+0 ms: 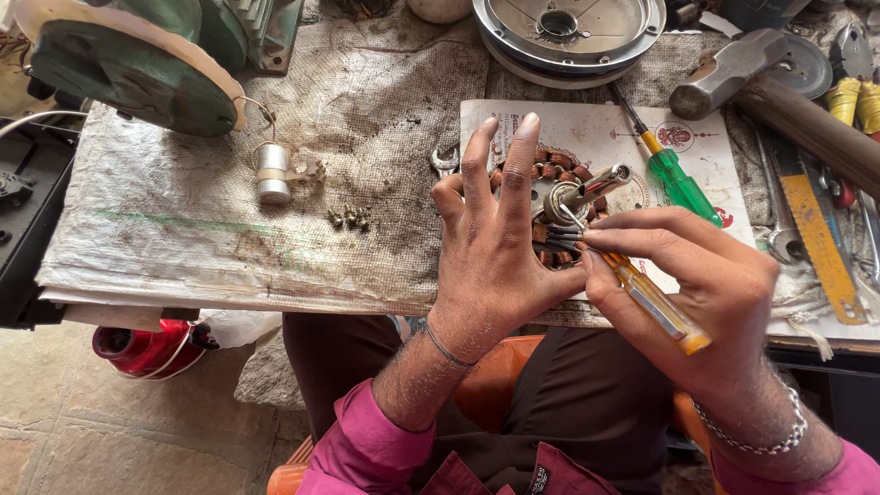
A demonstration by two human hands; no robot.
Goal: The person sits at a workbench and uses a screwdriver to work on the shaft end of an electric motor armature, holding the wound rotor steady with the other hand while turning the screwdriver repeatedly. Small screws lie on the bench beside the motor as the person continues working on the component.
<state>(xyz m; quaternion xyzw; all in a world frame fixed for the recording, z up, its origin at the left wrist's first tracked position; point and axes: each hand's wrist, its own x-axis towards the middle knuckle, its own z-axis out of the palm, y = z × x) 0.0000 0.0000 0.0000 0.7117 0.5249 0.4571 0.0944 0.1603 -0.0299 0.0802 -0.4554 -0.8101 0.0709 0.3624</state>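
Stator (548, 174) w/ copper coils lies near bench's front edge, right of centre, on paper sheet (596, 128). Looks heavy, stiff; windings and wires fragile, so better hold by outer ring. Left hand (495, 247) lies spread on it, fingers straight. Right hand (706, 275) grips 1 amber screwdriver (651, 298). Also 1 green screwdriver (676, 179), 1 hammer (733, 69), approx. 5 small screws (350, 218).

Head camera looks steeply down — close over the workbench (229, 229).

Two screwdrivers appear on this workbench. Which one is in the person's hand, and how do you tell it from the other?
The amber-handled screwdriver, gripped in the right hand. The green-handled screwdriver lies untouched on the printed sheet.
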